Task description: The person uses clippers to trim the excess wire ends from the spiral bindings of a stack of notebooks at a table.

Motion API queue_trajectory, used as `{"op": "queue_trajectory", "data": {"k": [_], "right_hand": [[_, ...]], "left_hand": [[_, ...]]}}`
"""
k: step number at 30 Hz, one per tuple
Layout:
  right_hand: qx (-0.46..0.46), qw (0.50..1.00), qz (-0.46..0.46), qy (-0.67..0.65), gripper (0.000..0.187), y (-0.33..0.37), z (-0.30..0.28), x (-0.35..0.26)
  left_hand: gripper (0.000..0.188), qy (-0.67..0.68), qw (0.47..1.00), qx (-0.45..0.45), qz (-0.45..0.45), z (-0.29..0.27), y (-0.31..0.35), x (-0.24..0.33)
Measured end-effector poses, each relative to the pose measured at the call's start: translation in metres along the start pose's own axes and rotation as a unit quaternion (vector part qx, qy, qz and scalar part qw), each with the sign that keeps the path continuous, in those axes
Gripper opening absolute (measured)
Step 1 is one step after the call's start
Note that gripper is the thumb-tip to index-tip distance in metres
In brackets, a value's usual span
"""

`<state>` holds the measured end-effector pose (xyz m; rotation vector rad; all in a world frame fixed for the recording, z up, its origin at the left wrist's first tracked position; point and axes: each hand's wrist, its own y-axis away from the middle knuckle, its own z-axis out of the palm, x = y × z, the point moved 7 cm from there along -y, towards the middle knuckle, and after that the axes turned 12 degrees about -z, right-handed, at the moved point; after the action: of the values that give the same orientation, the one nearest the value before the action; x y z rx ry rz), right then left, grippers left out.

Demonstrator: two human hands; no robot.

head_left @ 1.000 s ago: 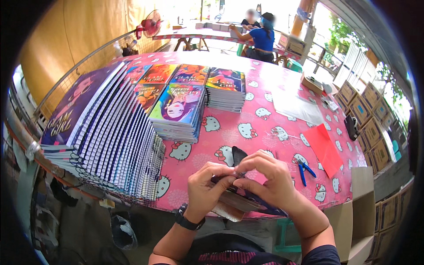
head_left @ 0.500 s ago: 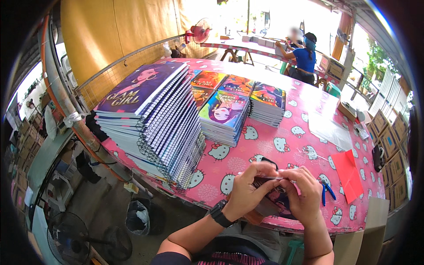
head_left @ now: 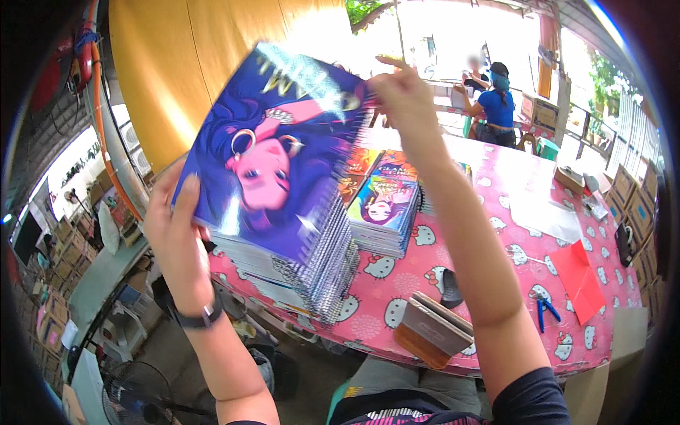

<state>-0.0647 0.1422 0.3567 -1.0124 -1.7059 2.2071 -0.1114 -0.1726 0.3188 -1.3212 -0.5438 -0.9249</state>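
A spiral-bound notebook (head_left: 262, 170) with a purple, glossy cover is held tilted over the tall stack of spiral notebooks (head_left: 262, 273), its cover picture upside down to me. My left hand (head_left: 173, 219) grips its left edge, thumb on the cover. At the far right corner, beside the wire binding, my right hand (head_left: 407, 95) is closed on it, partly blurred. A brown and grey block-like stand (head_left: 433, 329) sits at the table's near edge, with a small dark object (head_left: 451, 288) behind it.
Shorter notebook stacks (head_left: 382, 205) stand right of the tall one on the pink table (head_left: 489, 234). Blue-handled pliers (head_left: 545, 312), a red sheet (head_left: 577, 280) and white sheets (head_left: 545, 212) lie to the right. Co-workers, one in a blue shirt (head_left: 498, 108), sit beyond.
Both hands have left the near table edge, where they were together over a dark item, and moved up and apart to the tall stack. They now hold a notebook there; the view has shifted.
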Motion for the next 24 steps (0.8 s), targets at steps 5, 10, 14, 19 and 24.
{"op": "queue_trajectory", "data": {"k": [5,10,14,19,24], "right_hand": [[-0.130,0.979,0.019,0.159,0.024,0.046,0.101,0.126],[-0.046,0.994,0.090,-0.048,0.028,0.070,0.119,0.156],[-0.052,0.998,0.008,0.039,0.026,0.062,0.125,0.164],[-0.029,0.994,0.093,0.045,0.030,0.072,0.137,0.161],[0.012,0.989,0.144,0.017,0.035,0.073,0.120,0.149]], "left_hand": [[0.036,-0.363,0.931,-0.016,0.022,-0.061,-0.073,-0.089],[0.043,-0.089,0.993,0.002,-0.071,-0.052,-0.052,-0.121],[0.057,-0.101,0.990,0.030,-0.095,-0.059,-0.056,-0.127],[0.063,-0.018,0.988,0.108,-0.110,-0.057,-0.041,-0.120],[0.063,-0.049,0.989,0.119,-0.069,-0.056,-0.050,-0.125]]}}
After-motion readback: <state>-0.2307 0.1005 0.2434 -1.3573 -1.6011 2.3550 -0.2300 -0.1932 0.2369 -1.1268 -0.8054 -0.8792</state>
